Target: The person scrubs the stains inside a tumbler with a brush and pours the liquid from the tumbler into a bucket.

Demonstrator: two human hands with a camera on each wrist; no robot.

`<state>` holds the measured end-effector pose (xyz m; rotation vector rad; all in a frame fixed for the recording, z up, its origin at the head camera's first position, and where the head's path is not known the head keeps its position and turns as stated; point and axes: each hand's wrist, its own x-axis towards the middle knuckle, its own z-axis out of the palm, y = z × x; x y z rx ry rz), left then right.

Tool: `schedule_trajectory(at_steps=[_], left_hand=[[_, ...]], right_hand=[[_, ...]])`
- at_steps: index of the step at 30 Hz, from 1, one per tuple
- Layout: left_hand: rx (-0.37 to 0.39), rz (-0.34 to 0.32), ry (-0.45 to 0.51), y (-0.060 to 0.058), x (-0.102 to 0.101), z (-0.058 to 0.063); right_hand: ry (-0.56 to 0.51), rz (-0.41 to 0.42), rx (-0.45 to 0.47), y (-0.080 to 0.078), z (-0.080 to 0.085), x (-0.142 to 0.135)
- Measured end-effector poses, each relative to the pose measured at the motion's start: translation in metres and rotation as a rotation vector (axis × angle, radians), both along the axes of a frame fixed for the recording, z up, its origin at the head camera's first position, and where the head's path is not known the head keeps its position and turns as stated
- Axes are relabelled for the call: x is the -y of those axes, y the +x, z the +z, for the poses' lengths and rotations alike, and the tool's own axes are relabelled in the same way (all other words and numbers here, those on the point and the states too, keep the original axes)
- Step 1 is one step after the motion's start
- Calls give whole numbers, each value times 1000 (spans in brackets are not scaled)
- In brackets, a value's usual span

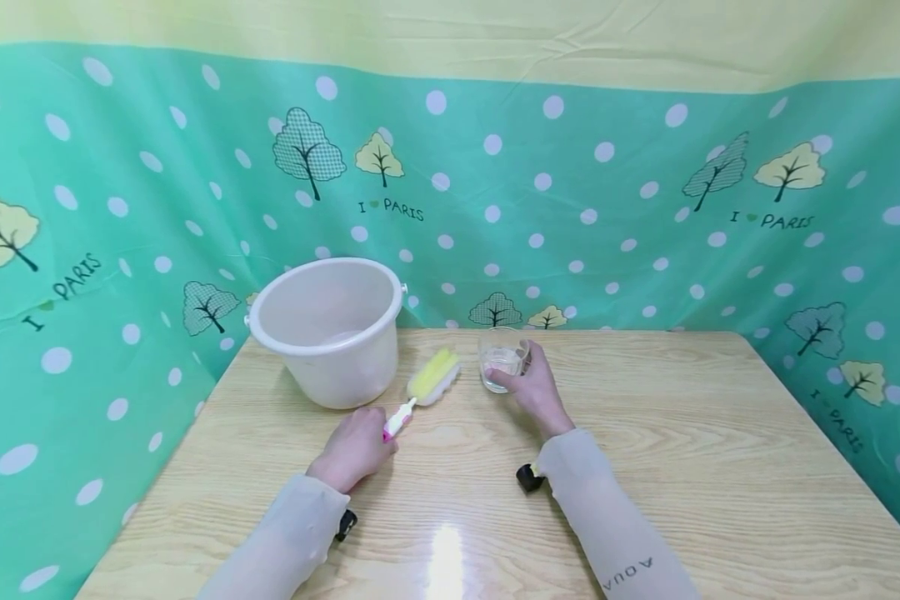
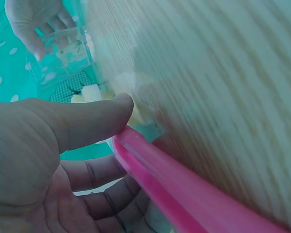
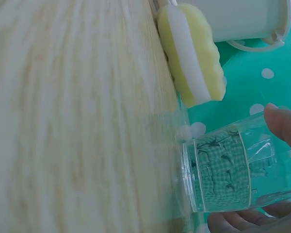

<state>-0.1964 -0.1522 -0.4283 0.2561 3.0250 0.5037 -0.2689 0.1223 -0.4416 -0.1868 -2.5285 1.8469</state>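
Observation:
My left hand (image 1: pixel 355 447) grips a bottle brush by its pink and white handle (image 1: pixel 398 422). In the left wrist view the thumb presses on the pink handle (image 2: pixel 169 177), with the fingers curled under it. The brush's yellow and white sponge head (image 1: pixel 435 375) points away and to the right, low over the table. My right hand (image 1: pixel 537 392) holds a clear drinking glass (image 1: pixel 499 357) upright, thumb on the near side. In the right wrist view the glass (image 3: pixel 223 170) has its base at the tabletop, and the sponge head (image 3: pixel 190 53) is beside it.
A white plastic bucket (image 1: pixel 345 367) stands at the back left of the wooden table (image 1: pixel 690 450), just left of the sponge head. Behind and at both sides hangs a green curtain (image 1: pixel 615 208) with dots and trees. Small black wrist cameras sit below both sleeves.

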Motion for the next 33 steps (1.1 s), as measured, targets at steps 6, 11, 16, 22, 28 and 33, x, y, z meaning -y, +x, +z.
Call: schedule_trajectory(at_steps=[6,11,16,22,28,33], left_hand=[[12,5,-3,0,1,1],[14,12,2,0,1,1],[11,8,20,-1,0,1],[-18,11,33,-1,1,1],[10,45,40,-1,1,0],[39,67,52,-2,1,-1]], right_hand=[[-7,3,6,1,1,1],[-5,7,8,1,3,2],[2,8,9,2,4,1],[5,13,5,1,4,0],[1,15,-1,0,3,0],[1,14,-9,1,2,0]])
